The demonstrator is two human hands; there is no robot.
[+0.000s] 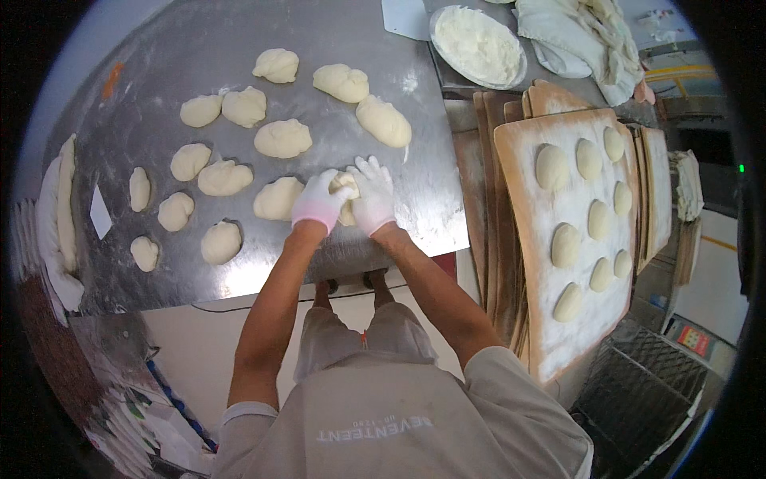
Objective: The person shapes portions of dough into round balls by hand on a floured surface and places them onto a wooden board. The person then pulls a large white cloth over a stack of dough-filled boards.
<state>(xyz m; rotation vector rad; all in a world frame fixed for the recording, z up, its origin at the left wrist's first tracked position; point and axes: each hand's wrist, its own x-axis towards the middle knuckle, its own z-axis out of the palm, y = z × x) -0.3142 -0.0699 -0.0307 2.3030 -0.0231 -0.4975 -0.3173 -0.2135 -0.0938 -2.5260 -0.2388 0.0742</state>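
Note:
Between my two white-gloved hands sits a piece of dough point(346, 190) on the steel table, near its front edge. My left hand point(318, 201) closes over its left side, with the fingers bent onto the top. Against its right side presses my right hand point(373, 197), its fingers reaching forward and the thumb on the dough. Part of the piece is hidden under the gloves. Just left of my left hand lies another dough lump point(278, 199). Beyond my hands are an oval dough lump point(283, 139) and a longer one point(384, 121).
More dough lumps point(225, 177) are spread over the steel table point(423, 191). White scrapers point(100, 212) lie at the left and far edge. A bowl of flour point(479, 49) and cloths point(574, 36) occupy the far right. Floured boards point(558, 215) bearing rounded dough stand at my right.

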